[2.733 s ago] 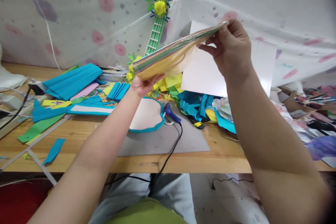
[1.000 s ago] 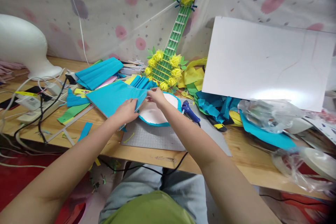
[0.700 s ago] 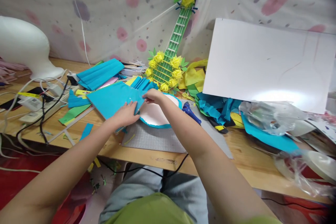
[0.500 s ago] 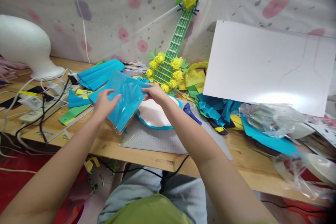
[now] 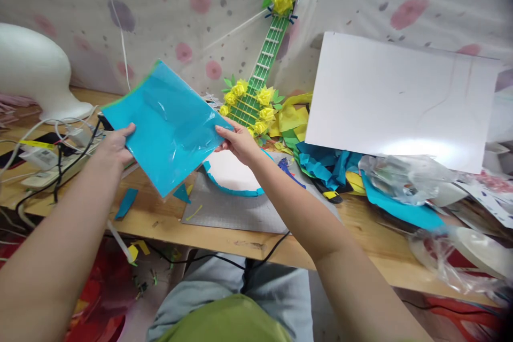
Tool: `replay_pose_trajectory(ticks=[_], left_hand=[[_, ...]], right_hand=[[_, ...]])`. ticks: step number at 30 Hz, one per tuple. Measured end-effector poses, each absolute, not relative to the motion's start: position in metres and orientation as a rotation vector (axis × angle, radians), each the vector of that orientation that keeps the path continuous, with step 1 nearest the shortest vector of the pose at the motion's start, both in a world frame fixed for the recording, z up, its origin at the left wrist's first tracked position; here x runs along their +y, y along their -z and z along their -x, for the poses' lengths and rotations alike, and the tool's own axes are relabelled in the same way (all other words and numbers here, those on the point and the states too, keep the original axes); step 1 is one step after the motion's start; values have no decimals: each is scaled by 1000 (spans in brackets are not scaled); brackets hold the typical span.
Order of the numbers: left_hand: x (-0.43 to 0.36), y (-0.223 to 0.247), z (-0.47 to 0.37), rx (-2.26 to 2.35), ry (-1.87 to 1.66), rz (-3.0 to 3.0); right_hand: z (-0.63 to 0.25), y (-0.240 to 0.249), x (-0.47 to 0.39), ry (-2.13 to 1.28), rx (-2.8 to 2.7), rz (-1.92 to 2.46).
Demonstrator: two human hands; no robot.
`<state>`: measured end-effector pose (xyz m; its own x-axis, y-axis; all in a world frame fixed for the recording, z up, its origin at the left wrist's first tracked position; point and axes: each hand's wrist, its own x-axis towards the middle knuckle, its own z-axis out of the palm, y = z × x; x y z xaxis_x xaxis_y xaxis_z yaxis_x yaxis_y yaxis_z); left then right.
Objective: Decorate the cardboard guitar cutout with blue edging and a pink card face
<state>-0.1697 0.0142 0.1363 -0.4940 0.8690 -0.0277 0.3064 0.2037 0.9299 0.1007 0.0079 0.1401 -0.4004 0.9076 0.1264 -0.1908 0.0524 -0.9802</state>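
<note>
A blue packet in clear plastic point(image 5: 168, 123) is held up over the table, a thin green edge along its upper left side. My left hand point(image 5: 116, 144) grips its left side, thumb on the front and fingers behind. At the packet's right corner my right hand point(image 5: 236, 139) is closed on it. Beneath and beyond my right hand, a white disc with a blue rim point(image 5: 236, 176) lies on a grey cutting mat point(image 5: 240, 215). A blue tool point(image 5: 292, 172), partly hidden by my right forearm, rests on the mat.
A green guitar with yellow flowers point(image 5: 262, 67) leans at the back. Behind my left hand are a white foam head point(image 5: 34, 69) and a power strip with cables point(image 5: 60, 166). On the right stand a large white board point(image 5: 401, 99) and crumpled plastic point(image 5: 404, 179).
The packet has been raised and moved left, its broad face now turned to the camera. My left hand has moved left and taken hold of its left side. Blue scraps below it show now.
</note>
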Motion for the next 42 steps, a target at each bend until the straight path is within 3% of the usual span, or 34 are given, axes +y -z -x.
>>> replay_pose_trajectory(ticks=[3, 6, 11, 14, 18, 21, 27, 30, 35, 42], left_hand=[[16, -166, 185, 1594, -1382, -1012], [9, -200, 193, 1452, -1257, -1266], [-7, -247, 176, 1824, -1066, -1440], [1, -256, 158, 1947, -705, -1459], [44, -243, 133, 1897, 0, -1394], [81, -220, 115, 1915, 228, -1724], [120, -175, 89, 1739, 466, -2240], [116, -155, 73, 1743, 457, -2422], [73, -126, 42, 1977, 52, -2459], [8, -105, 20, 2058, 207, -2283]], right_hand=[[-109, -131, -3, -1601, -1551, 808], [-117, -123, -8, -1627, -1633, 877], [-125, -117, 11, -1388, -1400, 1061], [-130, -119, 24, -1301, -1238, 1044], [-134, -121, 17, -1556, -1262, 902], [-135, -116, 3, -1756, -1388, 896], [-134, -89, 2, -1439, -1403, 1203], [-133, -78, 7, -1373, -1432, 1317], [-128, -73, 5, -1479, -1353, 1352], [-127, -69, 4, -1512, -1280, 1359]])
